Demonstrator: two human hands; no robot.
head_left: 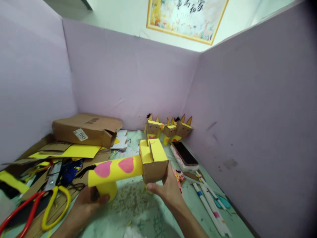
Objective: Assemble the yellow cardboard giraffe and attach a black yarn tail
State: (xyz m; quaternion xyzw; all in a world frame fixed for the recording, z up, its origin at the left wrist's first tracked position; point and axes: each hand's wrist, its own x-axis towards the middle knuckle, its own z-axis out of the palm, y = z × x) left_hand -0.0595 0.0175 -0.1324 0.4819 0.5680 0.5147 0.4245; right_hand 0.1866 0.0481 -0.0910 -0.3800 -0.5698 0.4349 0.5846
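Observation:
A paper-tube animal (114, 172) with a yellow body, pink hearts and a black string tail stands across the middle. Its box head (155, 171) at the right end is yellow on top and bare brown cardboard in front, with a slot between the yellow flaps. At the tail end, my left hand (90, 202) is closed around the yellow back leg tube (107, 190). Beneath the head, my right hand (169, 190) grips the front leg, its thumb on the tube and its fingers behind the head, partly hidden.
Scissors (37, 211), one red-handled and one yellow-handled, lie at left by a cardboard box (86, 129) and yellow sheets (65, 152). Finished cardboard animals (169, 129) stand at the back. A phone (185, 153) and markers (210, 208) lie right. Crumbs (133, 200) litter the green tabletop.

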